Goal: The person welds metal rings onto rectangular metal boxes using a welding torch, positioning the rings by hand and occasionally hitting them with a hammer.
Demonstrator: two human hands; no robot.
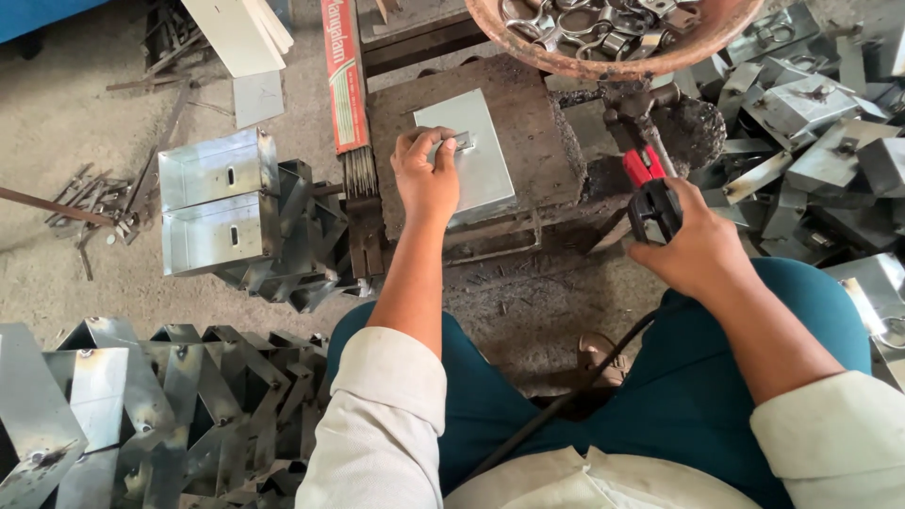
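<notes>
Galvanised sheet-steel box (476,151) lies flat on the dark, scorched work block (528,104), toward its near-left edge, one edge overhanging the front slightly. Left hand (424,174) is on it: palm down on the near-left corner, fingertips curled onto a small metal clip (460,142) at the middle of the top face, pressing it in place. Right hand (693,245) is closed around a black-and-red electrode holder (650,188), rod end pointing up toward the block's right edge, cable (566,401) trailing back over the lap.

Handling judgement: thin folded sheet, so light and stiff enough to hold shape, but it will skate on the block unless pinned. Cut edges look sharp and bare skin is on them. The zinc face is slick, so I'd grip by the folded sides or corners, not the flat top. The small clip is loose-looking and needs constant finger pressure. Anything near a fresh weld would be hot.

Around: rusty bowl (613,33) of metal rings at the block's far edge, a red electrode packet (344,75) with rods sticking out at the block's left, two finished boxes (217,203) on the floor left, and heaps of more box parts (811,113) right and near-left.
</notes>
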